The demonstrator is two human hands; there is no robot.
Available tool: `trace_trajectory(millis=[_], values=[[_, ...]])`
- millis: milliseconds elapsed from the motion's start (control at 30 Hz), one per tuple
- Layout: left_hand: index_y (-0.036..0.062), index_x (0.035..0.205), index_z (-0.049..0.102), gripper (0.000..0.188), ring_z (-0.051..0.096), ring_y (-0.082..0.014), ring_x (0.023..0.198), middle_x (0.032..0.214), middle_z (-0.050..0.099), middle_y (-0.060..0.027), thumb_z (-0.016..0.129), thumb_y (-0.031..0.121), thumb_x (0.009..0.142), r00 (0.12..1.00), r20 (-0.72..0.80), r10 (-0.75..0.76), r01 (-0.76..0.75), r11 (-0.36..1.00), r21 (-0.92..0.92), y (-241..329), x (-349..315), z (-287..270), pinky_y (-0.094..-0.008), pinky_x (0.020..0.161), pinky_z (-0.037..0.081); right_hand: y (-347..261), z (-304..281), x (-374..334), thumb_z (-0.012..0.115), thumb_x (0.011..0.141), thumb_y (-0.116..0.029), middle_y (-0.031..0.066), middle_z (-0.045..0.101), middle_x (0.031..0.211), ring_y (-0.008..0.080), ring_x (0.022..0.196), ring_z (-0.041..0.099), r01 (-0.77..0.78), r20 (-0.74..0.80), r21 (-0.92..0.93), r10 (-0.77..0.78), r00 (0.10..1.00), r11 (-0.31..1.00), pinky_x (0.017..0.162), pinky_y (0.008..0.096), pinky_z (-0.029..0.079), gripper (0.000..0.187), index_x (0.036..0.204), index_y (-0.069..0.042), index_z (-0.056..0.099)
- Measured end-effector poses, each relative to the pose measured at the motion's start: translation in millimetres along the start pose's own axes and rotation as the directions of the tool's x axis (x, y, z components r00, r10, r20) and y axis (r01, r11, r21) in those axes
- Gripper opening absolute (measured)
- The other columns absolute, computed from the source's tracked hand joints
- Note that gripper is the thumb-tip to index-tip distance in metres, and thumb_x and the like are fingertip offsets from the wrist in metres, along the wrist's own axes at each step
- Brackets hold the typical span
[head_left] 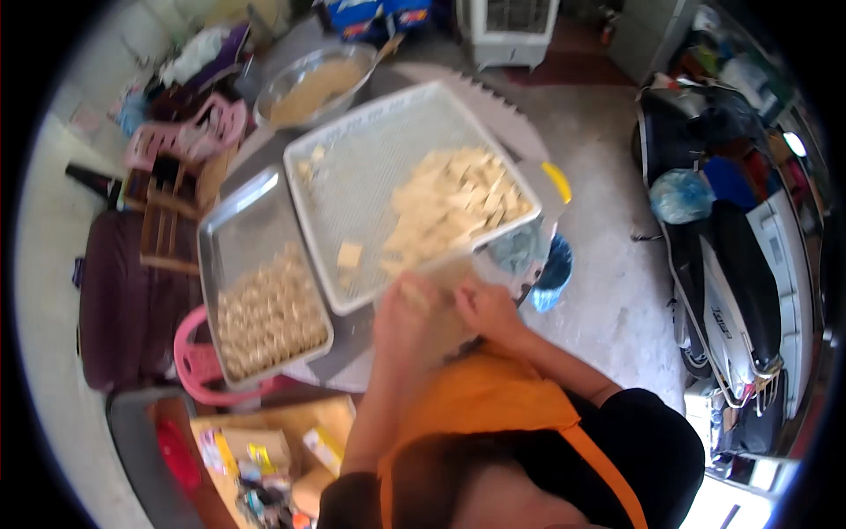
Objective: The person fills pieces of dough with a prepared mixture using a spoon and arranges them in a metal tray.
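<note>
My left hand [405, 304] is closed around what looks like a pale dough wrapper, partly hidden and blurred by motion. My right hand [483, 307] is beside it, its fingers curled together; anything in them is too small to make out. Both are at the near edge of a white plastic tray [348, 189]. On the right of that tray lies a loose heap of square dough wrappers [449, 198], with a few pieces apart on the left. Left of it, a metal tray [242, 225] holds rows of folded dumplings [269, 317] in its near half.
A metal bowl [264, 108] of brownish filling [317, 91] with a wooden utensil [388, 47] stands at the table's far side. A pink stool [196, 357] and an open carton [335, 410] are at lower left. A blue bin [553, 275] and a parked scooter [731, 291] are to the right.
</note>
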State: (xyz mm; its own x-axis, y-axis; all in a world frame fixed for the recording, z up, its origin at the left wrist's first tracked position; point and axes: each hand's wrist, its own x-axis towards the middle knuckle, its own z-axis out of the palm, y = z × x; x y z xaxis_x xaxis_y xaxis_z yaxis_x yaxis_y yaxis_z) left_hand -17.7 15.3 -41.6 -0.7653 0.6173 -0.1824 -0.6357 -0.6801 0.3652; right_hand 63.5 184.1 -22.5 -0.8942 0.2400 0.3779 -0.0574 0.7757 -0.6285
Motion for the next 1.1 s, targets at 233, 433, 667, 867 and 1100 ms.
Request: trace_trajectory(millis=[233,433,667,867,1100], values=[[0.0053,0.122,0.047,0.032,0.054,-0.0159,0.083,0.096,0.054,-0.0061,0.049,0.020,0.093,0.986,-0.153,0.061,-0.014,0.956,0.292,-3.9,-14.9,12.6,-0.0284,0.072,0.048,3.8,5.4,-5.5,0.061,0.083,-0.013,0.0147,0.061,0.065,0.0299,0.056,0.062,-0.073,0.071,0.146,0.063,0.995,0.987,0.050,0.0369,0.047,0.007,0.085,-0.006,0.062],[0.0104,0.088,0.052,0.024,0.048,-0.0115,0.062,0.077,0.050,-0.0015,0.043,0.031,0.095,0.986,-0.144,-0.088,0.101,0.991,0.084,5.4,-20.9,12.7,-0.0231,0.048,0.037,-5.6,2.8,-6.1,0.061,0.083,-0.012,0.0111,0.061,0.065,0.0269,0.057,0.063,-0.104,0.092,0.154,0.091,0.992,0.983,0.051,0.0345,0.048,0.005,0.085,-0.007,0.061],[0.0131,0.070,0.041,0.033,0.048,-0.0127,0.060,0.071,0.050,-0.0044,0.040,0.034,0.096,0.963,0.116,-0.243,0.234,0.969,0.083,10.4,-14.3,-3.5,-0.0240,0.046,0.036,-0.9,-0.1,-2.4,0.061,0.083,-0.010,0.0115,0.062,0.070,0.0261,0.057,0.063,-0.094,0.115,0.163,0.076,0.990,0.982,0.052,0.0329,0.048,0.005,0.086,-0.006,0.060],[0.0095,0.096,0.051,0.021,0.051,-0.0151,0.076,0.087,0.051,-0.0032,0.042,0.028,0.097,0.913,-0.388,0.128,-0.010,0.956,0.292,-4.5,-14.0,60.6,-0.0256,0.060,0.044,-2.5,1.6,-2.2,0.061,0.082,-0.007,0.0114,0.062,0.071,0.0266,0.057,0.063,-0.066,0.106,0.161,0.049,0.993,0.985,0.052,0.0323,0.048,0.004,0.086,-0.006,0.061],[0.0115,0.086,0.049,0.024,0.046,-0.0109,0.064,0.074,0.047,0.0005,0.043,0.032,0.097,0.993,0.047,-0.113,0.114,0.993,-0.037,4.8,-16.6,12.4,-0.0224,0.053,0.041,-6.6,-0.6,-1.7,0.061,0.083,-0.006,0.0114,0.062,0.072,0.0262,0.058,0.063,-0.060,0.095,0.188,0.042,0.995,0.980,0.051,0.0314,0.048,0.004,0.086,-0.005,0.061]])
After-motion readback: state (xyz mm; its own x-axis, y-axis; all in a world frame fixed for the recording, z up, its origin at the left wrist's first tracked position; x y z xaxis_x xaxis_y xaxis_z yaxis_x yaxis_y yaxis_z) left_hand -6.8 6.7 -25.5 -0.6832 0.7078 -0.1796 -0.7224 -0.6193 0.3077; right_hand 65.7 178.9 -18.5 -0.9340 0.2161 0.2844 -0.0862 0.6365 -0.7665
